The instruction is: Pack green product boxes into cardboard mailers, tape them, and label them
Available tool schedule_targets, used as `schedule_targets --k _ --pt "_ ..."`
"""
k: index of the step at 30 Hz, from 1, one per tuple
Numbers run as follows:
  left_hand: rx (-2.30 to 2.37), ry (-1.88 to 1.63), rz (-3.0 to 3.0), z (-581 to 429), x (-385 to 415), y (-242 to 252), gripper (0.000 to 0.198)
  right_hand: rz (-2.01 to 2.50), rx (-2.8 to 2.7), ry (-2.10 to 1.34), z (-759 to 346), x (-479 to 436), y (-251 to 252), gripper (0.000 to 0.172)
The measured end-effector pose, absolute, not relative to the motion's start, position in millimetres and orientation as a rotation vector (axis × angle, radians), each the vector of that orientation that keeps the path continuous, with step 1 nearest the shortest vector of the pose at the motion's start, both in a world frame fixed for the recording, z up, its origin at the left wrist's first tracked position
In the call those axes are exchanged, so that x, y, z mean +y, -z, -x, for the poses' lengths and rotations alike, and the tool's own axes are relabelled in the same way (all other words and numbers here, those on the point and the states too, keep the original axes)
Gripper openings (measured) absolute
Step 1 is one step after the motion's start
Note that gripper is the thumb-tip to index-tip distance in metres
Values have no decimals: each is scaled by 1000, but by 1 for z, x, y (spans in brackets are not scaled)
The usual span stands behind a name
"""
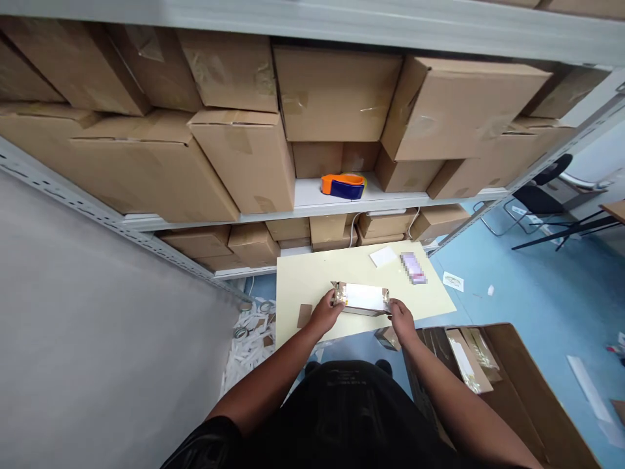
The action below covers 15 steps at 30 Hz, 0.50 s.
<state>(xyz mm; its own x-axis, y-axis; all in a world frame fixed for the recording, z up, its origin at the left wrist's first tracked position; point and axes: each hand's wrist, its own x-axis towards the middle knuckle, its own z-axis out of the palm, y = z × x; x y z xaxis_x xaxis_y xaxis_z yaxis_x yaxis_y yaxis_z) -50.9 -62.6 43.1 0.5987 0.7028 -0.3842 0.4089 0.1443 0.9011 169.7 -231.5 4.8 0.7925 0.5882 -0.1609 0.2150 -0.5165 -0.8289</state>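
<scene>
Nearest the camera, a black shirt (342, 417) along the bottom edge. Reaches forward from there with both arms over a pale yellow table (317, 268). Holds a small white-topped box (365, 296) near the table's front edge, one end in each hand. Grasps the left end with the left hand (326, 314), beside shiny tape; grasps the right end with the right hand (402, 319), near the lower corner. Impossible to tell about full contact between box and tabletop

Seems, judging by the tape at both ends and the white face turned up, to be at a handling or positioning step rather than at taping. Has an orange-and-blue tool (343, 186), perhaps a tape dispenser, on the shelf (308, 189) beyond, well apart from both hands

Calls, for any next move, for a steady two-handed grip, with even support and no crushing of the taped ends. Also calls for care around the brown card (304, 316) just left of the left hand, and around the large carton (522, 391) near the right forearm
</scene>
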Motion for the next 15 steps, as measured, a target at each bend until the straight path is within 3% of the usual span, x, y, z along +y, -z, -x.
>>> schedule_targets --k 7,15 --pt "1009 -227 -1613 -29 -105 -69 67 2085 -427 -478 -225 -297 -26 59" --pt "897 -149 -1744 -175 -191 -79 65 2143 -405 -369 -328 -417 -38 58"
